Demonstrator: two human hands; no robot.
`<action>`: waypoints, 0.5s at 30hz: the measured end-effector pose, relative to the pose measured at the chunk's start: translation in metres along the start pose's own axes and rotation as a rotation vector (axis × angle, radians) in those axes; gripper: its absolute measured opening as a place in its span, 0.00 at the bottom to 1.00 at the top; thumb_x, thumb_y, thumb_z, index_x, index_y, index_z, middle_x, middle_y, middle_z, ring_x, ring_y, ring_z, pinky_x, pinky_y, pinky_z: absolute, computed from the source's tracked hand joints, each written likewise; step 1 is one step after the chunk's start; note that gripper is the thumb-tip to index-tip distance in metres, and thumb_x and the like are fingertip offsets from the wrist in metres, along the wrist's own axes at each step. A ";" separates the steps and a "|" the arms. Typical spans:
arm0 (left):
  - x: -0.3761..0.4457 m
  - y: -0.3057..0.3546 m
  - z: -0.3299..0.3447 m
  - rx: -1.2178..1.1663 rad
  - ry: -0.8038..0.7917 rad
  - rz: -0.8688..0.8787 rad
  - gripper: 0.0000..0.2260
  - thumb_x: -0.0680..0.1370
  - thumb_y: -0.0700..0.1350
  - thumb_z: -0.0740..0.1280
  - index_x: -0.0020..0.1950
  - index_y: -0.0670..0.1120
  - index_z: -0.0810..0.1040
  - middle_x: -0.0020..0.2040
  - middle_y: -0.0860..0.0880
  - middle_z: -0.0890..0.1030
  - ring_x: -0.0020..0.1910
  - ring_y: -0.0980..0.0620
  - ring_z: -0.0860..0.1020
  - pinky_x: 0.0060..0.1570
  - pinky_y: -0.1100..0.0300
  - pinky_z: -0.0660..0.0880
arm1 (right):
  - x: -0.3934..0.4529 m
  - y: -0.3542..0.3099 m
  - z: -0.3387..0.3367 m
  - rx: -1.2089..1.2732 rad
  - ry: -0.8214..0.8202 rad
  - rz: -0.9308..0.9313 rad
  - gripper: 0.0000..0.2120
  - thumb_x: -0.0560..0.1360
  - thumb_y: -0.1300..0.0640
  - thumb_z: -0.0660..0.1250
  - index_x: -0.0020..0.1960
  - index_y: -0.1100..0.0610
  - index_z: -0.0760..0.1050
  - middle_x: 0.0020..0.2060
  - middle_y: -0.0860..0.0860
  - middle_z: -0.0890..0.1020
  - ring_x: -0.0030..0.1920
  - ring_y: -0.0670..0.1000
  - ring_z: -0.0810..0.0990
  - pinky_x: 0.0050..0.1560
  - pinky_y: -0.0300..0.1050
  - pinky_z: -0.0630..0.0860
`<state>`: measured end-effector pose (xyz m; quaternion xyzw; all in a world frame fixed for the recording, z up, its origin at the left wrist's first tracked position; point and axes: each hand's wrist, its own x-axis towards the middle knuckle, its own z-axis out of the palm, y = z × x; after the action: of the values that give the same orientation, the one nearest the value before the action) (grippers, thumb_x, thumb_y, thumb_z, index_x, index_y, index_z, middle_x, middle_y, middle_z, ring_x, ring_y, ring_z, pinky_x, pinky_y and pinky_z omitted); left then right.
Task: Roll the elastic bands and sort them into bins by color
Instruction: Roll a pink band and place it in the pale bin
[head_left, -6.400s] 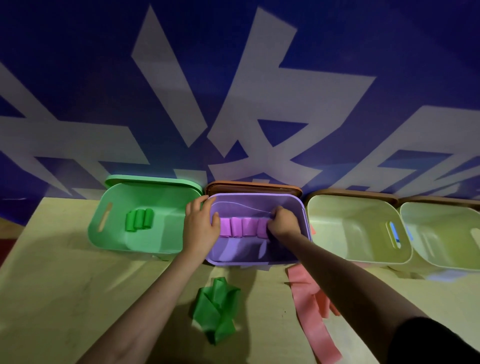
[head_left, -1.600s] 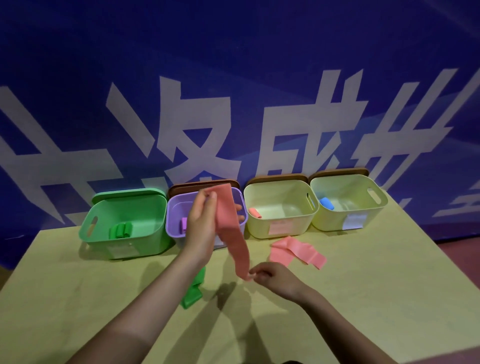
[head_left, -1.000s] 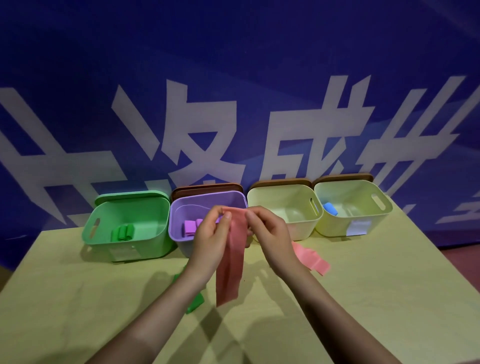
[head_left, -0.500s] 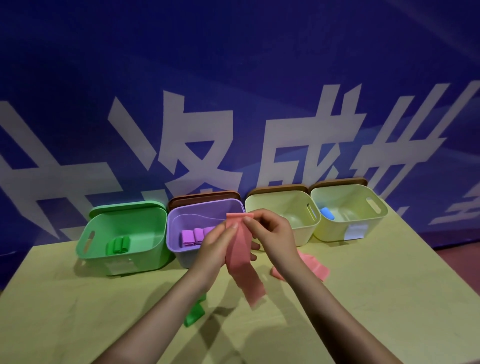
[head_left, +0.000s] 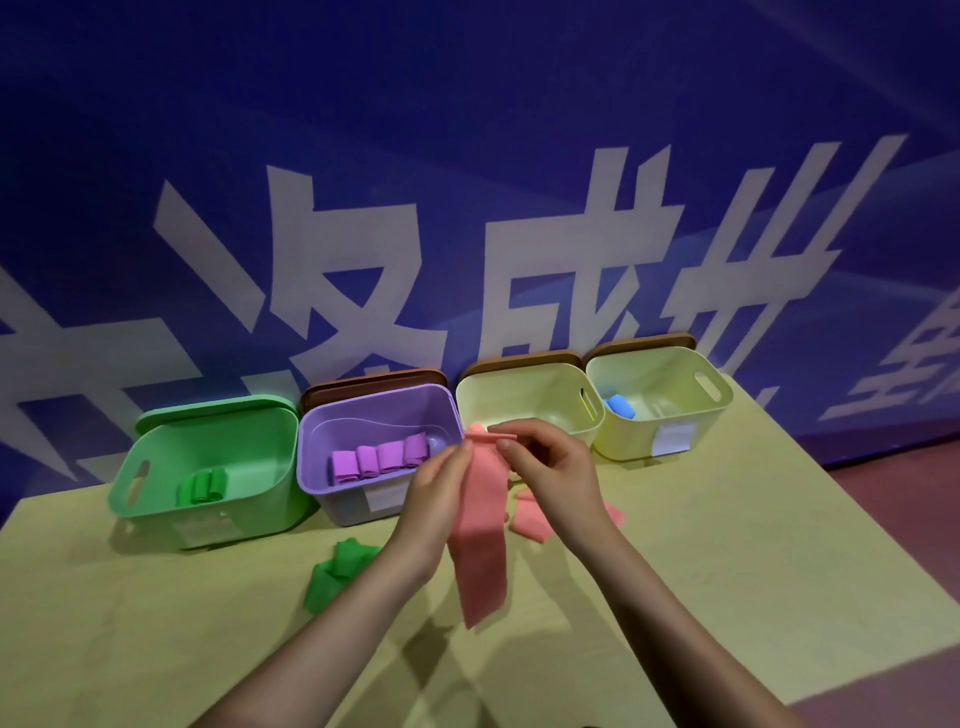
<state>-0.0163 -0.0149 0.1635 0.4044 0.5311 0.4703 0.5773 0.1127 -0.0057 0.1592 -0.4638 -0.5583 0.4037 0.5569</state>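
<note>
On my feed I take the purple bin (head_left: 332, 478) as my landmark and read the worktop (head_left: 727, 571) from the left.

Left of the purple bin, just beside it, sits the green bin (head_left: 156, 499), with green rolls (head_left: 201, 486) on its floor. The purple bin itself holds a row of four purple rolls (head_left: 379, 458).

On the worktop in front of the purple bin lies a loose green band (head_left: 337, 571), crumpled and unrolled.

Just right of that, above the worktop and in front of the purple bin's right corner, I have the left hand (head_left: 441, 488) and the right hand (head_left: 550, 473) raised together. Both pinch the top edge of the pink band (head_left: 480, 525): the left fingers (head_left: 462, 452) close on it from the left side, the right fingers (head_left: 506, 444) curl over its upper end, where the edge looks folded over. The rest of the band hangs straight down between my wrists, its lower end free above the worktop.

Behind the right hand, on the worktop to the right of the purple bin, lies a second pink band (head_left: 530, 522), loose and partly hidden by the wrist.

Right of the purple bin, touching or nearly so, stands a cream bin (head_left: 524, 384); I cannot make out its contents behind the hands. Farthest from the purple bin is another cream bin (head_left: 670, 410), with a blue roll (head_left: 620, 406) against its left wall.
</note>
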 end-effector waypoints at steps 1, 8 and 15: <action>-0.001 0.000 0.003 -0.005 0.003 -0.003 0.10 0.81 0.50 0.61 0.50 0.49 0.81 0.49 0.40 0.83 0.52 0.37 0.80 0.57 0.41 0.74 | -0.001 -0.001 -0.005 -0.016 -0.016 -0.012 0.15 0.74 0.69 0.67 0.44 0.49 0.82 0.38 0.43 0.84 0.41 0.44 0.80 0.44 0.39 0.74; -0.006 -0.006 0.035 -0.002 -0.012 -0.007 0.11 0.81 0.47 0.59 0.51 0.46 0.81 0.46 0.45 0.83 0.46 0.48 0.79 0.48 0.53 0.73 | -0.006 -0.003 -0.044 -0.186 -0.131 -0.125 0.09 0.72 0.62 0.67 0.47 0.53 0.84 0.40 0.51 0.80 0.41 0.50 0.78 0.42 0.41 0.73; -0.006 -0.016 0.086 -0.113 -0.160 -0.021 0.19 0.72 0.53 0.60 0.51 0.45 0.83 0.54 0.35 0.80 0.55 0.38 0.78 0.61 0.39 0.70 | -0.016 0.000 -0.101 -0.225 -0.123 -0.087 0.10 0.74 0.66 0.68 0.48 0.53 0.84 0.42 0.46 0.83 0.43 0.47 0.80 0.45 0.37 0.74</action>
<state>0.0708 -0.0213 0.1584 0.4016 0.4602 0.4596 0.6447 0.2128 -0.0282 0.1608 -0.4730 -0.6528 0.3419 0.4830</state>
